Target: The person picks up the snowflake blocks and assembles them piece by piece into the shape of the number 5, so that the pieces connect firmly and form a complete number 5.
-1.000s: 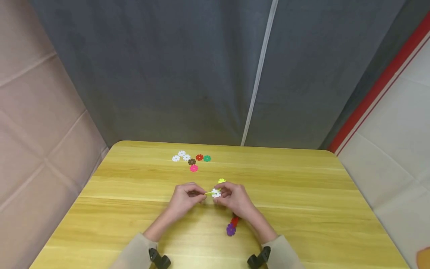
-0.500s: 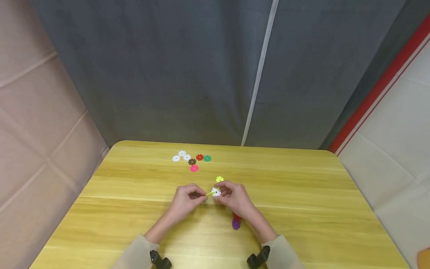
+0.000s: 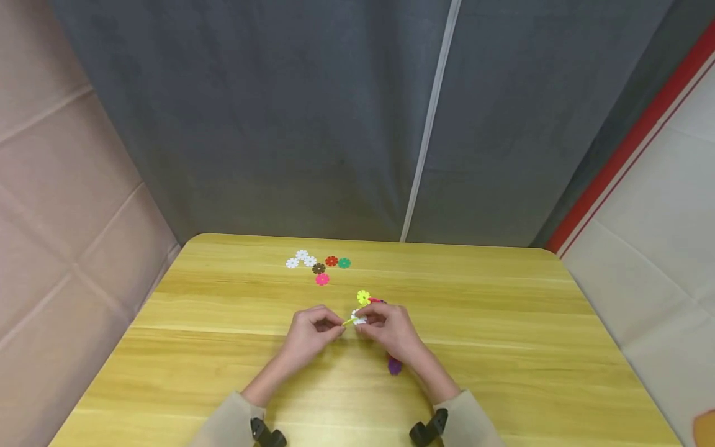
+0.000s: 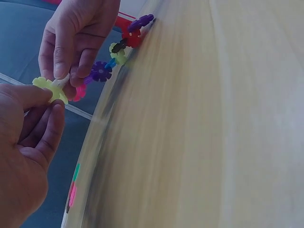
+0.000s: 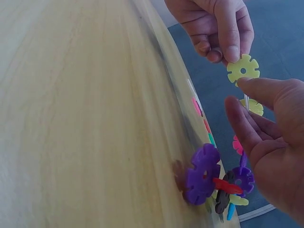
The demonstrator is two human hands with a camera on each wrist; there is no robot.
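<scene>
My left hand (image 3: 337, 328) pinches a yellow-green snowflake disc (image 4: 49, 88) by its edge; the same disc (image 5: 243, 69) shows in the right wrist view. My right hand (image 3: 364, 325) grips the white disc (image 3: 359, 319) at one end of a chain of joined discs (image 4: 114, 54) and holds it against the yellow-green one. The chain carries a yellow disc (image 3: 364, 297) above my right hand and a purple disc (image 3: 395, 366) below the wrist. Both hands hover just above the wooden table (image 3: 503, 347).
Loose discs lie at the table's far side: white ones (image 3: 301, 258), a brown (image 3: 319, 269), a red (image 3: 332, 261), a green (image 3: 344, 262) and a pink (image 3: 322, 279). A grey curtain (image 3: 335, 124) hangs behind the table.
The chain has turned in my right hand: its purple end swung up toward the wrist and the yellow end tipped left. Both hands stay nearly in place, still pressing the two discs together.
</scene>
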